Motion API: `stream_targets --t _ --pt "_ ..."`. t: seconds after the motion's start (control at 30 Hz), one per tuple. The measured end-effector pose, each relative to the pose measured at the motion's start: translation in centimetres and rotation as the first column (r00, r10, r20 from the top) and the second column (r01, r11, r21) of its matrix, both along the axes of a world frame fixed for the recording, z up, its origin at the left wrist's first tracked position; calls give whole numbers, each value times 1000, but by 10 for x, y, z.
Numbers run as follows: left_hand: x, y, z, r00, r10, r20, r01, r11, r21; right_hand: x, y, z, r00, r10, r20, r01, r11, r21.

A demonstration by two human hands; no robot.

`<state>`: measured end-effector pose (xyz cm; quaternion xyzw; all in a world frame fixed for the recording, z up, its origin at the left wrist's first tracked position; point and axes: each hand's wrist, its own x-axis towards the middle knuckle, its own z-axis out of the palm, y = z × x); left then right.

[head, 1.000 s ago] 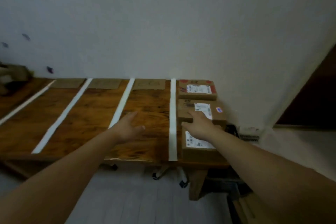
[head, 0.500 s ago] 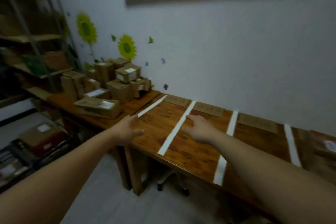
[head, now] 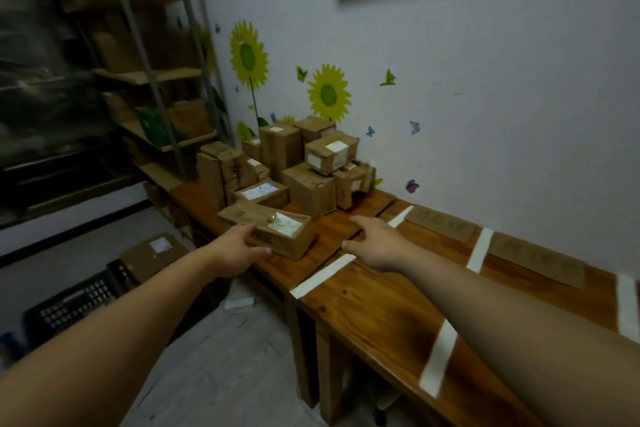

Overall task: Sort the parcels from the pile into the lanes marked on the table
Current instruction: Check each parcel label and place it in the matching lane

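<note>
Reaching for the flat cardboard parcel fronting the pile: left hand is touching its near end, fingers spread; right hand is hovering open nearby. Pick-up step; a two-sided clamp is probably coming next.

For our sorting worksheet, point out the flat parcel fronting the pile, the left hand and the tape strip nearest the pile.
flat parcel (head: 285,224), head view, white label on top
left hand (head: 237,250), head view, back of hand
tape strip (head: 322,276), head view, its near half
</note>
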<state>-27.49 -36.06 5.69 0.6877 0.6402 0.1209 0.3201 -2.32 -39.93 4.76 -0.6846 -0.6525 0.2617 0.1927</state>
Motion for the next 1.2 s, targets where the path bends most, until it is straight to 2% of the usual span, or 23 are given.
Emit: stream_targets --t 0.2,0.4,0.5,0.63,0.73,0.83,1.0,1.07,1.2 --pt "-25 119 -20 999 37 -14 -38 998 -59 -30 138 -21 996 61 -67 -65 996 -58" --pt "-60 212 -52 995 77 -56 -83 989 -119 -61 230 -60 997 50 -66 -60 985 -159" --pt "-77 268 -68 995 85 -48 -90 989 -119 -75 273 -83 998 -10 -59 -1 981 -192" --pt "-95 341 -94 999 35 -34 -39 988 -152 -96 319 -118 979 -197 -48 173 936 -307" --pt "-114 400 -121 1000 -8 -21 3 979 -204 -111 341 -144 933 -358 -35 307 845 -438" --pt "-128 443 -146 999 32 16 -27 961 -277 -123 350 -163 839 -534 -105 417 754 -508" --pt "-137 468 -179 997 45 56 -15 892 -451 -138 352 -174 686 -696 -210 553 687 -471" --pt "-140 471 -185 993 59 103 -5 890 -457 -144 350 -174 648 -728 -225 594 667 -449" --pt "-154 465 -186 993 41 107 8 906 -422 -152 337 -164 599 -750 -281 629 658 -414"
